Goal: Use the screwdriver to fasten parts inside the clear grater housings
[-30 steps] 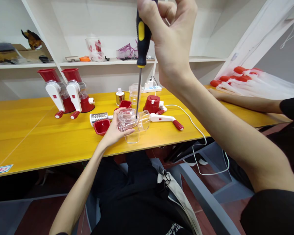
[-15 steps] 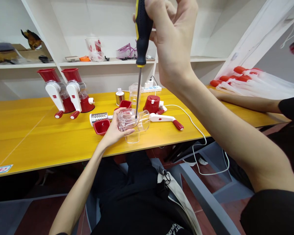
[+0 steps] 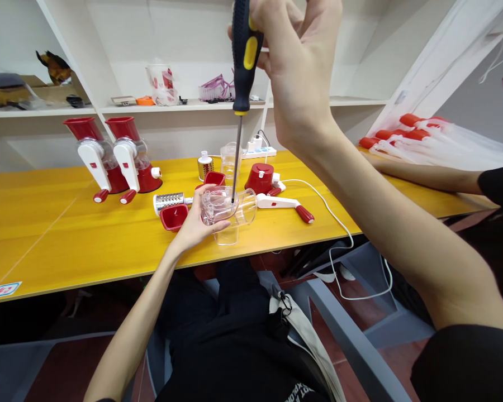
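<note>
My right hand (image 3: 299, 61) is closed round the black and yellow handle of a screwdriver (image 3: 243, 67), held upright at the top of the view. Its thin shaft points down and the tip meets the clear plastic grater body (image 3: 246, 207); whether a screw sits there is too small to tell. Thumb and fingers of my left hand (image 3: 197, 223) grip that body from the left, near the table's front edge. Beside this hand lie a red hopper (image 3: 174, 216) and a metal grater drum (image 3: 170, 202). A white crank with a red handle (image 3: 283, 204) lies to the right.
Two assembled red and white rotary graters (image 3: 128, 156) stand at the left of the yellow table (image 3: 67, 234). A red base (image 3: 260, 177), another drum (image 3: 205, 166) and a power strip (image 3: 260, 152) are behind. A white cable (image 3: 331, 215) hangs over the edge. Another person's arm (image 3: 436, 173) rests at right.
The screwdriver handle has turned about its axis, bringing a yellow patch into view. My right hand has shifted slightly; my left hand and the clear body stay put.
</note>
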The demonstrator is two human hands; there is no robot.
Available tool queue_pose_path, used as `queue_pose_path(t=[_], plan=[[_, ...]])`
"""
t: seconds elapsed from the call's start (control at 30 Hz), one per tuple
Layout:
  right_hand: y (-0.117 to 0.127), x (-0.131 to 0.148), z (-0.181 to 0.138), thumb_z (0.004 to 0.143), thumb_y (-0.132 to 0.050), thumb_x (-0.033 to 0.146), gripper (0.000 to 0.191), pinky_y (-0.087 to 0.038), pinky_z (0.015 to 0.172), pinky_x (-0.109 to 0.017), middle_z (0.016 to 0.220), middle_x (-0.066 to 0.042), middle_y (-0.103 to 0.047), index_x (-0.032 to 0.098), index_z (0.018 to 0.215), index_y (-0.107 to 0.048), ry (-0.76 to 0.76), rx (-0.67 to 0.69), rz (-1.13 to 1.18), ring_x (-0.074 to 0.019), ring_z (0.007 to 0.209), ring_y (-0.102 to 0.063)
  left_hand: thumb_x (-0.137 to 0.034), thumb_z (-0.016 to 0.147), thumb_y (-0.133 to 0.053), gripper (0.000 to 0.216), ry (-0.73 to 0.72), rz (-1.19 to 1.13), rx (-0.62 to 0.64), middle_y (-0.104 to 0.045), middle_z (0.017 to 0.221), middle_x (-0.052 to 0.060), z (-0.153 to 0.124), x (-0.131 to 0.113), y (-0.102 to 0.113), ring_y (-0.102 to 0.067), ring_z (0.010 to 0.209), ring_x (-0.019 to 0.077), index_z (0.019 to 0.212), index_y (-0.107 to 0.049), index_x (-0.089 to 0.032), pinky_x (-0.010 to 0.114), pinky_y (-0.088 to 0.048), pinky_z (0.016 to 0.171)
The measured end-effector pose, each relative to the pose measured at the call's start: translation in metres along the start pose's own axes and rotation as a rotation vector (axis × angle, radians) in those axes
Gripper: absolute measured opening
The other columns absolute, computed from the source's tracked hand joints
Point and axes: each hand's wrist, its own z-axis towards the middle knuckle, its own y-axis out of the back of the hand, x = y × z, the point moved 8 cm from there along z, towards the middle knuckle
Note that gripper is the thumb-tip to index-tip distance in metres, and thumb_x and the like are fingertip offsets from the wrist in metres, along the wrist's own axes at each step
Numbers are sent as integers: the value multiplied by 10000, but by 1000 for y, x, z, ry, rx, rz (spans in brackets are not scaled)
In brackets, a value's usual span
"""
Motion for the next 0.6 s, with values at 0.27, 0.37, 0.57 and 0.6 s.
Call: queue_pose_path(t=[0.27, 0.37, 0.57, 0.6], plan=[[-7, 7, -4, 884, -644, 94, 258, -476, 669, -138, 758, 87, -577, 188, 934, -409, -53, 43, -106, 2, 684, -576, -406, 717, -926, 860, -1, 0, -10, -553, 1467, 129, -1, -1, 1, -612, 1337, 320, 1393, -405, -297, 553, -507, 1145], [-3, 6, -1, 910, -564, 34, 241, -470, 647, -136, 691, 106, -510, 193, 965, -391, -60, 15, -155, 6, 632, -546, -414, 716, -926, 872, -7, 12, -6, -570, 1446, 132, 0, -1, 1, -619, 1325, 324, 1402, -401, -300, 561, -519, 1127], [-3, 5, -3, 975, -413, 64, 157, -362, 580, -136, 637, 88, -346, 218, 976, -381, -25, 24, -136, 0, 590, -448, -431, 724, -917, 871, -15, 32, -3, -569, 1449, 139, 0, -2, 1, -623, 1324, 333, 1407, -393, -300, 571, -515, 1127], [-4, 5, -3, 977, -420, 69, 150, -371, 583, -136, 640, 90, -365, 214, 989, -384, -23, 12, -138, 1, 597, -462, -431, 727, -915, 872, -17, 33, -2, -571, 1447, 138, 0, -2, 1, -624, 1324, 332, 1410, -390, -300, 572, -512, 1130]])
